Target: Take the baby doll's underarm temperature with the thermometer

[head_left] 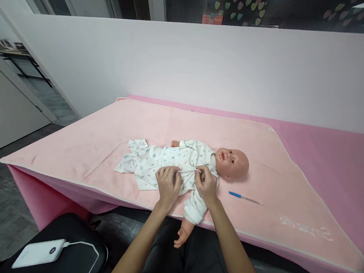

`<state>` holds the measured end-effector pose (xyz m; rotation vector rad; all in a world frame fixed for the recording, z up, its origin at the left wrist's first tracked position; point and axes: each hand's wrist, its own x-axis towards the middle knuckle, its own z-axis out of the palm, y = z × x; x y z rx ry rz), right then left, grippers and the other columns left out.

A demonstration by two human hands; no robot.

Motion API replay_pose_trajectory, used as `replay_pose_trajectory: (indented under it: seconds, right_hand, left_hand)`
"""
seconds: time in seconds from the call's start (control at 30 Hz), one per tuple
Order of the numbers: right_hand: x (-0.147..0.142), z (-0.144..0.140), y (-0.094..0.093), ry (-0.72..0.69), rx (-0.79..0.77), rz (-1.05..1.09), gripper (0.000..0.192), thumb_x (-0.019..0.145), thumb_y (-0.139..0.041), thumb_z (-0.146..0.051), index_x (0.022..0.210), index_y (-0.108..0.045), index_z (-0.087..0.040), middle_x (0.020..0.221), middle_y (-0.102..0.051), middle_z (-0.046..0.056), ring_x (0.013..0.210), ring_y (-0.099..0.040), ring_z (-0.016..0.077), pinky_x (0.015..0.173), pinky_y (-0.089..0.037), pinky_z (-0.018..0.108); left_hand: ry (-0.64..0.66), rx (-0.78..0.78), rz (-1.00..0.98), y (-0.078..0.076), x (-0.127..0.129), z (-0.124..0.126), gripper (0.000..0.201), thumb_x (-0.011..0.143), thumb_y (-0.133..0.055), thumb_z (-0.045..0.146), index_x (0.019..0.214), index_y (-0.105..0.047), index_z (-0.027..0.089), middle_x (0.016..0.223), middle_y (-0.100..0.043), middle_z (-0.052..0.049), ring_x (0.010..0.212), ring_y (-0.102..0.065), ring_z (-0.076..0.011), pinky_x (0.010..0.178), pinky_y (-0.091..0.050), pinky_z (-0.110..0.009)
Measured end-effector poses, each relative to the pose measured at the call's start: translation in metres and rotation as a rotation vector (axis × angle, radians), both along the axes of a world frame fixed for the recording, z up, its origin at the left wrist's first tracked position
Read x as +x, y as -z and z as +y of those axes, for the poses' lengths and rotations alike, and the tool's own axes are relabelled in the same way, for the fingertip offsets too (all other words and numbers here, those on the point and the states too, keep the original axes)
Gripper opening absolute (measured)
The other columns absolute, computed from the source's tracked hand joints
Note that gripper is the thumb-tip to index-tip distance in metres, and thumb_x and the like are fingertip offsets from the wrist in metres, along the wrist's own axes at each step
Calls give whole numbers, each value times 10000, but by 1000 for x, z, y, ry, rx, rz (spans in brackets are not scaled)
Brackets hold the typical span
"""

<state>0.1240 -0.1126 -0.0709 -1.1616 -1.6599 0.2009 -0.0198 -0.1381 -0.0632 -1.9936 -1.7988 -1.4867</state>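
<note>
A baby doll (237,164) lies on its back, head to the right, dressed in a white patterned baby outfit (154,157). Over its chest a thin white tie string (187,170) is stretched between my hands. My left hand (168,182) is closed with fingers pinched at the string's left end. At the other end my right hand (206,182) pinches the string near the doll's collar. One doll arm (185,231) hangs over the table's front edge between my forearms. Trouser legs of the outfit lie flat toward the left.
A pink blanket (89,132) covers the table, over a darker pink cloth (334,159). Right of the doll lies a thin stick with a blue handle (240,196). A white power bank (38,253) with a cable rests on a black bag (73,229) at lower left. A white wall (208,66) stands behind.
</note>
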Motion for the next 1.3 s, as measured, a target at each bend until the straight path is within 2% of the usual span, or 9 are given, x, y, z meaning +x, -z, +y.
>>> replay_pose_trajectory:
  seconds: [0.2,0.33,0.47,0.9,1.3]
  right_hand:
    - [-1,0,-1,10,6,-23,173,877,-433,-286,860,-571,-184,525,-505,-47,436,-438,85,492,-335,201]
    - [0,0,-1,11,2,-25,173,878,-433,-292,853,-568,-186,512,-499,-51,427,-431,85,482,-328,202]
    - [0,1,-1,10,16,-21,153,871,-447,-279,852,-563,-182,509,-488,-54,424,-427,85,482,-325,200]
    - [1,2,1,-11,51,-1,119,858,-468,-252,846,-562,-181,492,-445,-71,410,-386,71,476,-318,190]
    - [2,1,3,-31,84,3,121,836,-475,-229,860,-581,-174,498,-466,-67,420,-419,73,494,-348,189]
  left_hand:
    - [6,-17,-19,2,-1,1,182,913,-397,226,942,-575,202,885,-640,-43,879,-527,-216,835,-326,-389]
    - [44,-3,-25,0,-1,-1,171,867,-449,207,982,-575,208,941,-646,-41,914,-530,-220,860,-327,-395]
    - [40,-36,15,-1,0,-1,185,802,-490,165,956,-583,209,928,-643,-38,918,-530,-230,868,-324,-402]
    - [-15,-48,-30,-2,1,-2,108,852,-501,229,901,-592,198,880,-638,-28,899,-545,-200,866,-336,-361]
    - [-29,-36,-75,-2,1,-1,147,877,-491,237,988,-582,206,942,-637,-30,929,-549,-195,880,-340,-358]
